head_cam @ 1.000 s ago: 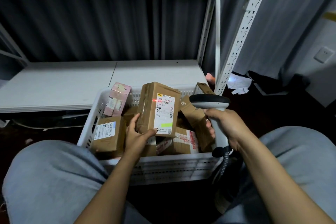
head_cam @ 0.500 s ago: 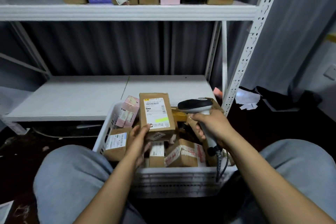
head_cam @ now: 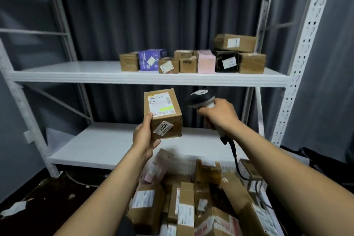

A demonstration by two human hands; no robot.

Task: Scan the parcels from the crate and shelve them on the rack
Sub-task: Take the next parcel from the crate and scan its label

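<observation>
Your left hand holds one brown parcel up in the air, in front of the gap between the two shelves of the rack. The parcel sits at the tips of this hand. Your thumb is pressed along its left face, and the other fingers are curled under its bottom edge, so only one tip shows below the near left corner. The palm is to the left of the box and below it. The top face, with a white label and a small yellow-green mark, has no finger on it. The near face carries a tilted sticker with digits, which is also not covered.

Your right hand is closed around the handle of the scanner, just to the right of the parcel and not touching it. The dark head of the scanner stands above your fist, and its cable hangs down from under the hand.

Above both hands, the middle shelf carries a row of parcels on its right half: a brown box, a purple box, several small brown ones, a pink box and a black box. One more flat brown box lies on top at the right end. The lower shelf is behind your left wrist.

Below your arms, the crate is full of brown parcels lying in disorder. That part of the view is blurred.
</observation>
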